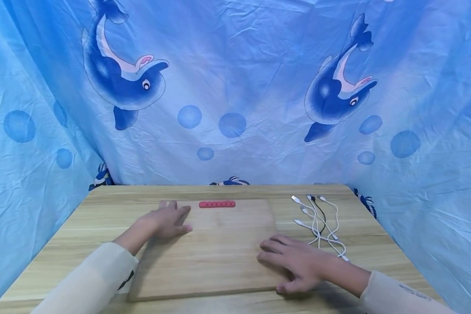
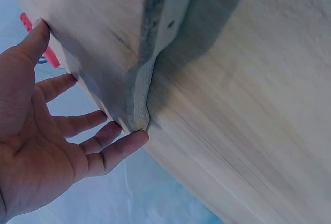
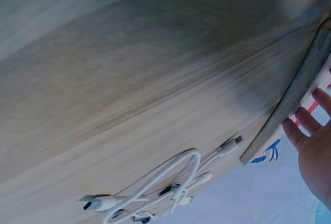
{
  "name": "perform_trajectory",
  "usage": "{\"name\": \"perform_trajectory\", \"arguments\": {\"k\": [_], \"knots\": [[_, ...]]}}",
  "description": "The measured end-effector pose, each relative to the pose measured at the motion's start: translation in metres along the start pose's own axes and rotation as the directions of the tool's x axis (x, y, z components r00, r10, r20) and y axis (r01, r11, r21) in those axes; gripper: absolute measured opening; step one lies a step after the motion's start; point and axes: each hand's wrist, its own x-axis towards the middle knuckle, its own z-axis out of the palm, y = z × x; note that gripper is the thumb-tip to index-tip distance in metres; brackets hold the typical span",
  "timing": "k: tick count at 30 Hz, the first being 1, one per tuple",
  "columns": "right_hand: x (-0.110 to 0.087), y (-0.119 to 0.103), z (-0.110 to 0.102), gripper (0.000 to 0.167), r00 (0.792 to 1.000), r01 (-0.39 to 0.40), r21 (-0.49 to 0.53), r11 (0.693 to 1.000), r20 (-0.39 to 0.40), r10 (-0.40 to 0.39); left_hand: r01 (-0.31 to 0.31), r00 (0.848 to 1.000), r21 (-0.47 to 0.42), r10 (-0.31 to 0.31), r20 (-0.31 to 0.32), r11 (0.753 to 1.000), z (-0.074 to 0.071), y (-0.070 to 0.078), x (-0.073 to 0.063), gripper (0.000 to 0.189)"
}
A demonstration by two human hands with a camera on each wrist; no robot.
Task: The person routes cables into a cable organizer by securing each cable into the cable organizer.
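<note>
A flat wooden board [image 1: 220,253] lies on the table in front of me. At its far left corner my left hand [image 1: 166,220] rests with fingers spread, the fingertips right at the edge in the left wrist view. My right hand [image 1: 298,261] lies over the board's right side near the front corner, fingers reaching onto its top and thumb by the front edge. A red strip with a row of bumps, like a cable clip holder [image 1: 217,204], sits along the far edge of the board. Several white charging cables [image 1: 318,222] lie right of the board, one cable partly black.
The light wooden table [image 1: 74,257] ends at a blue curtain [image 1: 227,52] printed with dolphins, which hangs behind it and along both sides. The white cables spread close behind my right hand and wrist.
</note>
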Motion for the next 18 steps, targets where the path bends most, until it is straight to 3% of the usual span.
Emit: {"name": "perform_trajectory", "arguments": {"k": [18], "knots": [[-0.017,0.002,0.003,0.073,1.0,-0.003,-0.033,0.999,-0.031,0.002,-0.042,0.999,-0.016,0.042,0.004,0.999,0.001,0.011,0.0,0.083]]}}
